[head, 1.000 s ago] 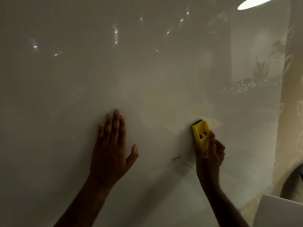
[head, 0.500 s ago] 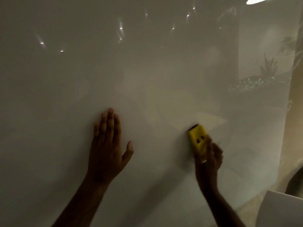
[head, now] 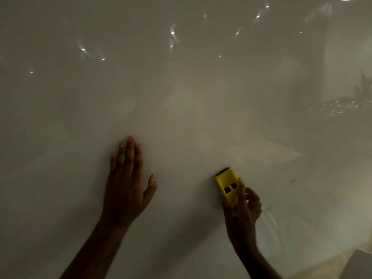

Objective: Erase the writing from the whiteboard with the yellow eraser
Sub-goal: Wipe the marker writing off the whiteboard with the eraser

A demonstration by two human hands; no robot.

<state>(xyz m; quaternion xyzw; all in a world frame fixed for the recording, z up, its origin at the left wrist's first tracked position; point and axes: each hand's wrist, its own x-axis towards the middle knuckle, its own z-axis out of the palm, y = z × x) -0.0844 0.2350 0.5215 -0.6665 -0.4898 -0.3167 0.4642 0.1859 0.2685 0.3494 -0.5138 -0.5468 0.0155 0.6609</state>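
A large glossy whiteboard (head: 181, 97) fills almost the whole head view in dim light. My right hand (head: 242, 212) grips the lower end of the yellow eraser (head: 226, 185), a block with a black felt edge at its top and two black squares on its face, held flat against the board. My left hand (head: 126, 184) lies flat on the board to the left, fingers together and pointing up, thumb spread. I see no clear writing near the eraser; a faint dark speck (head: 292, 180) sits to its right.
Ceiling lights and a plant reflect in the board's upper and right parts. A pale object (head: 360, 264) shows at the bottom right corner, beyond the board's edge.
The small dark mark left of and below the eraser a second ago is no longer visible. The eraser has slid down and left over that spot. My left hand stays flat on the board.
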